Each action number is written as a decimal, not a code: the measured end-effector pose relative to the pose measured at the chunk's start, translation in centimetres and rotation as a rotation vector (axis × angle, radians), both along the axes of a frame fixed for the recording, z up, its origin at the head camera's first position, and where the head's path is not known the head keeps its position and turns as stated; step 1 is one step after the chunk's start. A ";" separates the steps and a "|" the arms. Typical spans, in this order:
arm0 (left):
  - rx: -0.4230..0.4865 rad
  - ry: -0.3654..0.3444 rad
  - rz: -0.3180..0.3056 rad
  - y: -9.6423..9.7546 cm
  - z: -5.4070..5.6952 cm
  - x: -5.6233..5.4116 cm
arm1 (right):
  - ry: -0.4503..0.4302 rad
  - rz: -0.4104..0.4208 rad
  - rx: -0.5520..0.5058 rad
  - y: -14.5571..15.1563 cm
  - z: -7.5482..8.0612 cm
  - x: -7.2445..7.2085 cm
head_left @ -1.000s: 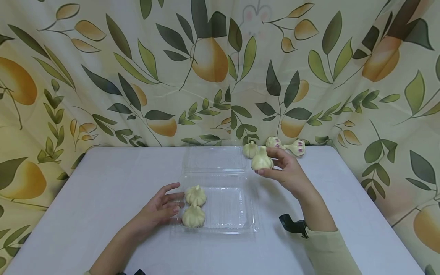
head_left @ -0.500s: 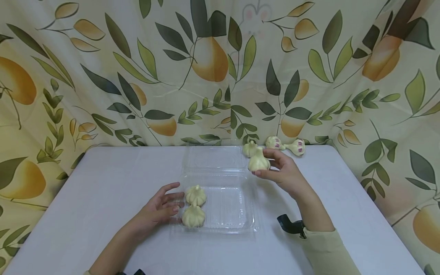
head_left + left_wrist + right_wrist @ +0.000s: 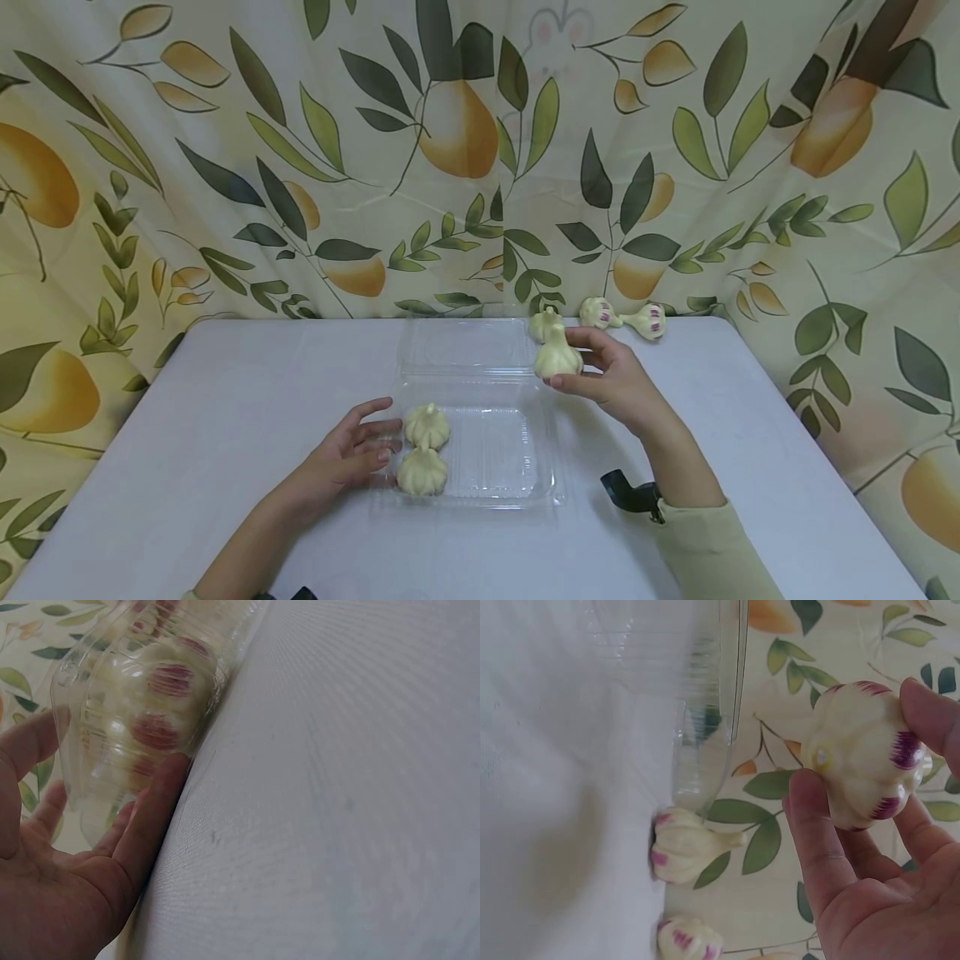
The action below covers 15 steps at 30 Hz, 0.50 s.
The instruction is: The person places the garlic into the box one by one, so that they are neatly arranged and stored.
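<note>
My right hand [image 3: 626,379] holds a garlic bulb [image 3: 558,357] between thumb and fingers, neck upward, above the back right of the clear plastic container [image 3: 495,458]. In the right wrist view this bulb [image 3: 866,754] shows purple streaks round its underside. Two garlic bulbs, a rear one [image 3: 427,427] and a front one [image 3: 422,473], sit in a row along the container's left side. My left hand [image 3: 348,454] has its fingers loosely extended at the container's left wall. Through that wall, the left wrist view shows purple-streaked garlic [image 3: 169,682].
The container's lid [image 3: 468,346] lies folded back toward the rear edge. Behind the held bulb stands another garlic bulb [image 3: 545,322]. Two more, a left one [image 3: 597,312] and a right one [image 3: 648,322], lie at the table's back edge. A fruit-patterned curtain [image 3: 450,242] hangs behind.
My right hand has moved slightly left with the garlic bulb, bringing it closer to the container. My left hand and the bulbs in the container stay where they were.
</note>
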<state>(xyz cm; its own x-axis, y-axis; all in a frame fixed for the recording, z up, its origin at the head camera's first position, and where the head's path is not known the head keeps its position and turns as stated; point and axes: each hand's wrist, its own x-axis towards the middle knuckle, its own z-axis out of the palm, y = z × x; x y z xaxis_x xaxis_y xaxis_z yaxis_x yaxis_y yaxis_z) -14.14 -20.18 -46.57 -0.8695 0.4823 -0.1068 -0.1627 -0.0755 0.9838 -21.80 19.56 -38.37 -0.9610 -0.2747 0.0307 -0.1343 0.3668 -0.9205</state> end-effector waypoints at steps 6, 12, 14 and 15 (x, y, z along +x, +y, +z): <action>-0.002 0.002 0.001 0.0 -0.1 0.0 | 0.016 0.016 -0.006 -0.3 0.1 0.1; -0.001 0.007 -0.002 0.0 -0.2 -0.1 | 0.001 0.023 -0.004 -0.5 0.0 0.2; -0.005 0.009 -0.002 0.0 -0.2 -0.1 | -0.001 0.027 -0.004 -0.6 0.0 0.2; -0.009 0.009 0.000 0.0 -0.2 0.0 | -0.003 0.029 -0.005 -0.7 0.0 0.2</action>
<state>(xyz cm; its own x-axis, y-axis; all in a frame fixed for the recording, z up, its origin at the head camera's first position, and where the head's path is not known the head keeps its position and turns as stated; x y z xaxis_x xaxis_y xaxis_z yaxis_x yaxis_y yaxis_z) -14.18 -20.22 -46.73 -0.8704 0.4814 -0.1033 -0.1537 -0.0663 0.9859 -21.62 18.89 -38.34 -0.9526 -0.3026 0.0296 -0.1424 0.3581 -0.9228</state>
